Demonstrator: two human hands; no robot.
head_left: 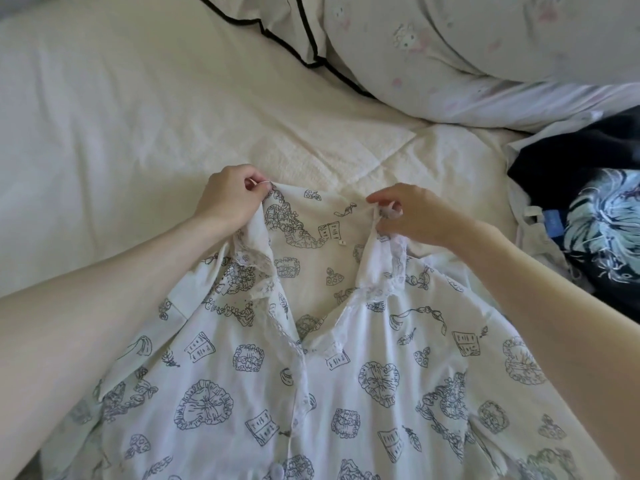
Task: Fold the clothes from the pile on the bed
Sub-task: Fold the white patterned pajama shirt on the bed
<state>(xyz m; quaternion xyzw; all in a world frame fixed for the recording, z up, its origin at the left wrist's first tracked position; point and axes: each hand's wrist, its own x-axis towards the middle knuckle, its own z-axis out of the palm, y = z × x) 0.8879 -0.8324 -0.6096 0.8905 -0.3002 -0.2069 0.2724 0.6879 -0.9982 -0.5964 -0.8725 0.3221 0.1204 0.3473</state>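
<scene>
A white shirt [346,393] printed with dark hearts, books and ribbons lies front up on the cream bed cover [138,133], its lace-edged collar pointing away from me. My left hand [228,197] pinches the left shoulder of the collar. My right hand [412,213] pinches the right side of the collar, fingers curled round the fabric. Both hands hold the neckline slightly raised off the bed. The button placket runs down the middle toward the bottom edge.
A pile of clothes sits at the right edge, topped by a black garment with a pale blue print [602,220]. A pillow with black piping [284,32] and a pale patterned pillow [485,46] lie at the head of the bed.
</scene>
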